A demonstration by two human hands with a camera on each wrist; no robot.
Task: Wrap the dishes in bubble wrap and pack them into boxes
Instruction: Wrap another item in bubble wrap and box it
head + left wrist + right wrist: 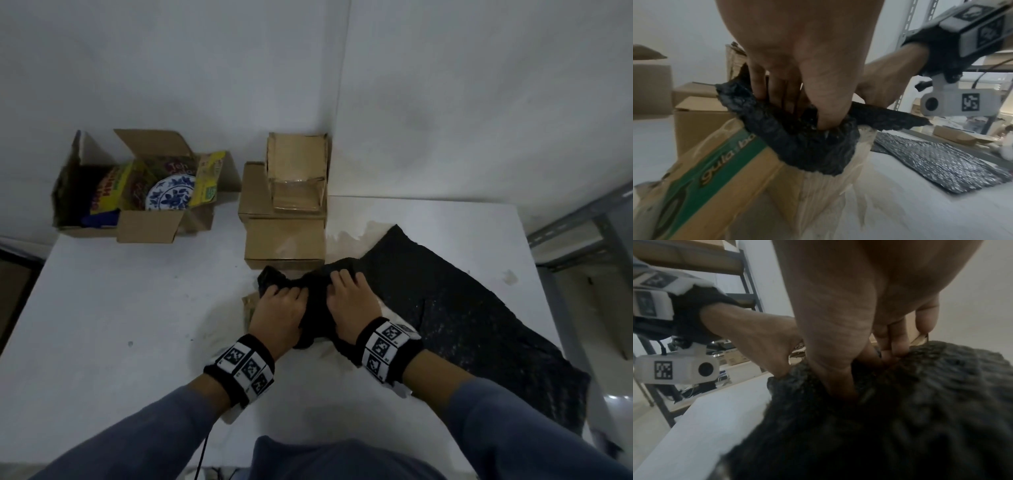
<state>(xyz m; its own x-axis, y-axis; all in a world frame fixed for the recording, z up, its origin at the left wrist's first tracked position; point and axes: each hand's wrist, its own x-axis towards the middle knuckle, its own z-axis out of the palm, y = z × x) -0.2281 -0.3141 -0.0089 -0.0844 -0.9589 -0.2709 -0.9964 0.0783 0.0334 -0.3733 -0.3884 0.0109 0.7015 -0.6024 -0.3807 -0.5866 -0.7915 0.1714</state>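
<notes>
A crumpled bundle of black bubble wrap (317,301) sits between both hands at the near middle of the white table (120,308), over a small printed cardboard box (719,175). The left hand (279,313) grips its left side, fingers curled into the wrap. The right hand (354,301) grips its right side, fingertips (898,348) pressed in. A flat black bubble wrap sheet (479,325) spreads right of the right hand. Beyond the hands stand closed brown cardboard boxes (286,219); far left of them, an open box holds a blue-and-white patterned plate (170,196).
</notes>
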